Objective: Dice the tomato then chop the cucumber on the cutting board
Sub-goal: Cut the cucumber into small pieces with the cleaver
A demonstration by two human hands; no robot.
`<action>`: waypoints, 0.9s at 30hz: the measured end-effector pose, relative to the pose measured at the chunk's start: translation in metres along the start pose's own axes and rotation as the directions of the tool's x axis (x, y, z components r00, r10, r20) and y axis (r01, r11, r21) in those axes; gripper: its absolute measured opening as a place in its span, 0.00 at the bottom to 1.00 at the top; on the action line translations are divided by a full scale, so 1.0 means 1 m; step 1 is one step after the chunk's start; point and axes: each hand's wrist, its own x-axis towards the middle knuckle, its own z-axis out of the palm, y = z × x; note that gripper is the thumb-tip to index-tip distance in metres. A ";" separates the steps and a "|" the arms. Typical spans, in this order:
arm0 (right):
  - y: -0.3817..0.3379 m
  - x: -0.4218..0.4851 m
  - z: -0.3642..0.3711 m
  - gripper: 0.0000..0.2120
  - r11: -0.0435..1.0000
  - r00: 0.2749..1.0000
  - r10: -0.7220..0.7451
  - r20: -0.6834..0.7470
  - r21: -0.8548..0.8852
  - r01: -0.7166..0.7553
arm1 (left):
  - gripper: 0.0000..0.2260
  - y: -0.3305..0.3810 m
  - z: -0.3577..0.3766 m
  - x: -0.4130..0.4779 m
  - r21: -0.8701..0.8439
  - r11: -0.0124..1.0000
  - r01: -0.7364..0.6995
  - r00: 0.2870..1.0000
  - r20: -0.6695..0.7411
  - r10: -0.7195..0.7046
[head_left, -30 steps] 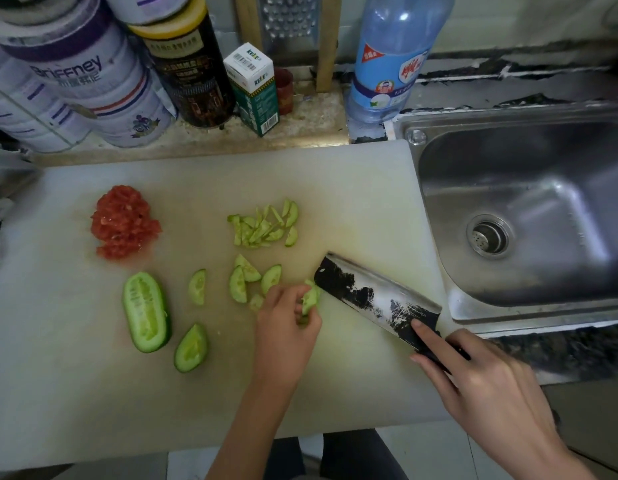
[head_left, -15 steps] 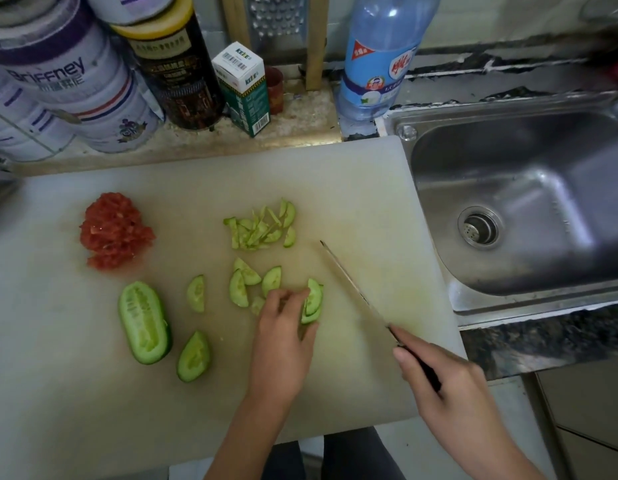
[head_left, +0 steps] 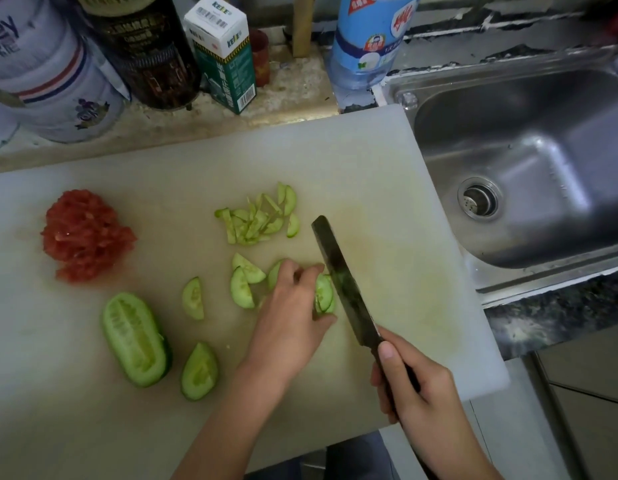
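On the white cutting board point(head_left: 387, 174) my left hand point(head_left: 290, 313) pinches a small stack of cucumber slices point(head_left: 324, 295) between fingertips and thumb. My right hand point(head_left: 415, 386) grips the handle of a dark cleaver point(head_left: 342, 278), whose blade stands edge-down right against those slices. A pile of diced tomato point(head_left: 84, 235) lies at the left. A cucumber half point(head_left: 134, 339) lies cut side up at the lower left, with a wedge point(head_left: 199, 371) beside it. Thin chopped cucumber pieces point(head_left: 259, 218) sit beyond the blade, and loose half-round slices point(head_left: 243, 282) lie left of my fingers.
A steel sink point(head_left: 529, 161) borders the board on the right. Along the back wall stand large tins point(head_left: 48, 74), a dark can point(head_left: 145, 50), a green and white carton point(head_left: 224, 53) and a blue plastic bottle point(head_left: 370, 36). The board's front right corner overhangs the counter.
The cleaver turned from lying flat to edge-down and moved left up against the slices my left hand holds. The camera moved closer.
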 end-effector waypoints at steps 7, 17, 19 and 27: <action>-0.005 -0.003 0.014 0.17 0.996 0.997 0.047 -0.064 0.077 -0.042 | 0.33 -0.014 0.001 -0.005 -0.084 0.986 -0.146 0.989 -0.013 0.145; -0.010 0.000 0.022 0.12 0.999 0.997 0.008 -0.073 0.036 -0.005 | 0.31 -0.024 0.007 -0.008 -0.203 0.955 -0.216 0.976 -0.086 0.202; -0.012 -0.001 0.022 0.12 1.000 0.994 -0.016 -0.104 -0.020 0.014 | 0.32 -0.025 0.008 -0.009 -0.209 0.953 -0.218 0.974 -0.103 0.200; -0.017 -0.023 0.030 0.19 0.982 0.993 -0.082 -0.091 -0.175 0.065 | 0.18 -0.021 0.011 -0.016 -0.213 0.951 -0.225 0.948 -0.272 0.163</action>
